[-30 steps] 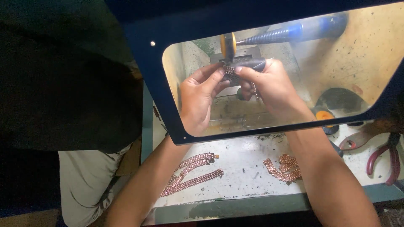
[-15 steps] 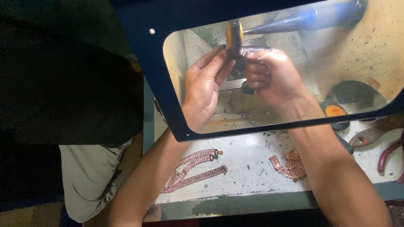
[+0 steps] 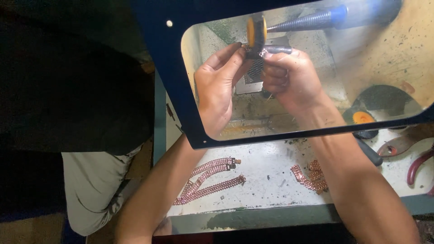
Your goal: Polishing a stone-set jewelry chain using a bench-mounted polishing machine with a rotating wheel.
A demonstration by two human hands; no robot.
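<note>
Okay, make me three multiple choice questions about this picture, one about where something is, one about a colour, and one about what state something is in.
1. Where do the loose chains lie?
A. On the white bench below the shield
B. On the person's lap
C. Hung on the spindle

2. What colour is the wheel?
A. Green
B. Orange
C. White

3. How is the small piece held at the wheel?
A. By both hands
B. By the pliers
C. Lying free on the bench

Answers:
1. A, the chains rest on the white bench under the clear shield.
2. B, the wheel on the spindle is orange.
3. A, the left hand and right hand both pinch the piece up at the wheel; the pliers lie unused at the right.
</note>
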